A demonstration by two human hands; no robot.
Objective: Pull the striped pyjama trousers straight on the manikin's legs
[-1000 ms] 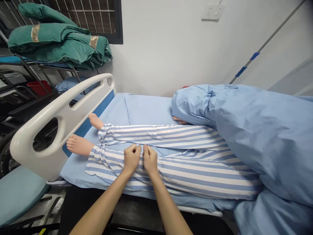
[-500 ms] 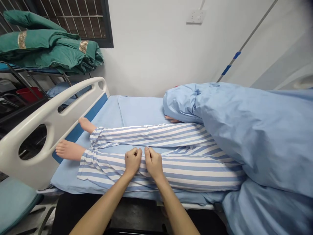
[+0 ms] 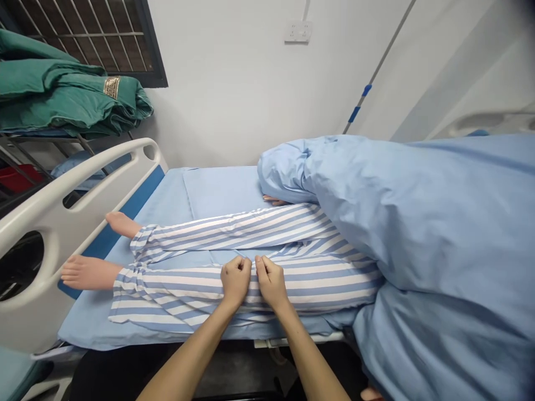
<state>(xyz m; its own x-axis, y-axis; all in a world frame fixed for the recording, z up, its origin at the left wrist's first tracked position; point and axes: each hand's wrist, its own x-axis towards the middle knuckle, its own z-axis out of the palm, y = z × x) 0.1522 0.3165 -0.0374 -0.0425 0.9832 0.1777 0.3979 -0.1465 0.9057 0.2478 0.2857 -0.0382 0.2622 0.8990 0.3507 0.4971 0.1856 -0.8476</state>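
Observation:
A mannequin lies on a hospital bed in blue-and-white striped pyjama trousers, and its bare feet [image 3: 90, 273] point toward the footboard. My left hand [image 3: 236, 281] and my right hand [image 3: 271, 282] sit side by side, each pinching cloth on the near trouser leg [image 3: 184, 292]. The far trouser leg [image 3: 234, 228] lies just beyond them, apart from my hands. A blue quilt [image 3: 418, 211] hides the mannequin's upper body, with only a small mannequin hand [image 3: 275, 200] showing at its edge.
A white plastic footboard [image 3: 54, 223] with a blue panel stands at the left of the bed, above a blue sheet [image 3: 221, 192]. Folded green quilts [image 3: 67, 94] rest on a metal rack beside a barred window [image 3: 87, 39]. A wall socket [image 3: 298, 32] sits higher up.
The whole scene has slid left in view and the wall shows more. My hands have moved along the near trouser leg toward the quilt, still pinching the cloth.

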